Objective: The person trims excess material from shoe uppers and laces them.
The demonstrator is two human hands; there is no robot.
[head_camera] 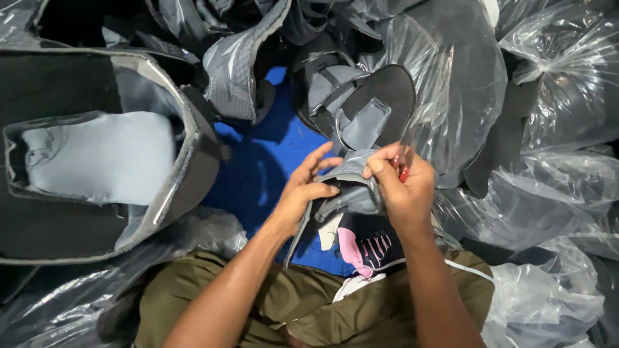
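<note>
Both hands meet over the lap: the left hand (303,190) pinches a grey fabric piece (351,187) with fingers closed on its edge, the right hand (403,187) grips its top, a small red tool (403,173) under the fingers. Blue floor (258,167) shows between heaped grey shoe uppers (361,103) and clear plastic bags (554,96).

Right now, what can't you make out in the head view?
- Red thing in the right hand: fingers cover most of it, kind unclear.
- Grey fabric piece both hands grip: its lower part hidden by the left hand and folds.
- Clear plastic bags: glare hides contents; cut off at right edge.
- Large grey padded piece: cut off at left edge.
</note>
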